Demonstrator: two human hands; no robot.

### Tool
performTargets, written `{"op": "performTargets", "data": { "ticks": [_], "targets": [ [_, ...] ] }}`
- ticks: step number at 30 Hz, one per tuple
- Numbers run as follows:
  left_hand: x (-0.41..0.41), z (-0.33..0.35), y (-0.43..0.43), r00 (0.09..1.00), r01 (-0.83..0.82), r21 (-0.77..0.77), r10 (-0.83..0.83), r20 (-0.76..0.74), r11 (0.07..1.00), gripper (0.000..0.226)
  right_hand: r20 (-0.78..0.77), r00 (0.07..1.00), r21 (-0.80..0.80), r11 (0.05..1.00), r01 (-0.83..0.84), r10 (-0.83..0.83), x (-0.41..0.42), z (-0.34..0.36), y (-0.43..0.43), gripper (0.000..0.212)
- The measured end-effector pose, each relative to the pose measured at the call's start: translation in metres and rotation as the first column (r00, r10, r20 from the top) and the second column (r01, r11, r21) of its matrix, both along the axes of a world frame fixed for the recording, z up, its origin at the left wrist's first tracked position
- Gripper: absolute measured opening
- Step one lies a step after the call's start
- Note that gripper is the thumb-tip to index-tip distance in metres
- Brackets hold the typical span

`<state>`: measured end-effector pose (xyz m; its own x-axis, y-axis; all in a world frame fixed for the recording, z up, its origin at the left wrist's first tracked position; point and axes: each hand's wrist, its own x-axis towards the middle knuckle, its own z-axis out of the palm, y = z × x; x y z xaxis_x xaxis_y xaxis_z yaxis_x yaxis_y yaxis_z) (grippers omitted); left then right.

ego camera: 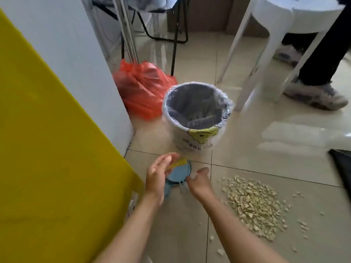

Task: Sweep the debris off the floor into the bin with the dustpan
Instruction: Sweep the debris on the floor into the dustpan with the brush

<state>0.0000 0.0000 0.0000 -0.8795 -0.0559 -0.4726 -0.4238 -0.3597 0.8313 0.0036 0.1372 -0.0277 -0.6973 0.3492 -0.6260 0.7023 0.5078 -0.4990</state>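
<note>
A broad yellow panel fills the left of the view, against a white wall, above a pale tiled floor. A white plastic stool stands at upper right, and another person's dark trouser leg and grey shoe are just beside it. A red plastic bag slumps at the foot of the wall, touching the white bin. The bin stands upright with a clear liner folded over its rim.

The debris, a heap of pale chips, lies on the tiles to the right of the person's arms, with a few stray bits around it. The blue dustpan sits on the floor just in front of the bin, between the two hands, and a yellow-bristled brush lies across its far edge.

The left hand hovers over the pan with fingers straight and spread, holding nothing. The right hand reaches the pan's near rim with fingers curled. Motion blur hides whether they actually clamp it.
</note>
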Motion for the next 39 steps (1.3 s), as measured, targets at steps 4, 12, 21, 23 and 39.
{"op": "performTargets", "data": {
  "ticks": [4, 12, 21, 23, 39],
  "targets": [
    [-0.004, -0.033, -0.002, 0.978, 0.070, -0.460, 0.031, 0.208, 0.885, 0.024, 0.032, 0.999, 0.110, 0.994, -0.008, 0.004, -0.032, -0.001, 0.004, 0.090],
    [-0.025, -0.069, -0.034, 0.890, 0.394, -0.638, -0.100, 0.445, 0.661, 0.070, -0.027, 0.990, -0.118, 0.983, -0.140, 0.138, -0.069, -0.021, -0.032, 0.032],
    [-0.047, -0.057, -0.105, 0.873, 0.480, -0.782, -0.125, 0.472, 0.398, 0.045, -0.029, 0.999, -0.578, 0.815, -0.039, 0.027, -0.032, 0.031, -0.015, 0.022],
    [-0.044, -0.048, -0.101, 0.865, 0.498, -0.785, -0.150, 0.478, 0.368, 0.042, -0.033, 0.998, -0.454, 0.888, -0.067, 0.059, -0.041, 0.030, 0.007, 0.022],
    [0.024, -0.035, -0.099, 0.960, 0.275, -0.946, -0.106, 0.260, 0.169, 0.031, 0.069, 0.961, 0.206, 0.939, -0.276, 0.268, -0.151, 0.000, 0.101, 0.023]
  ]
}}
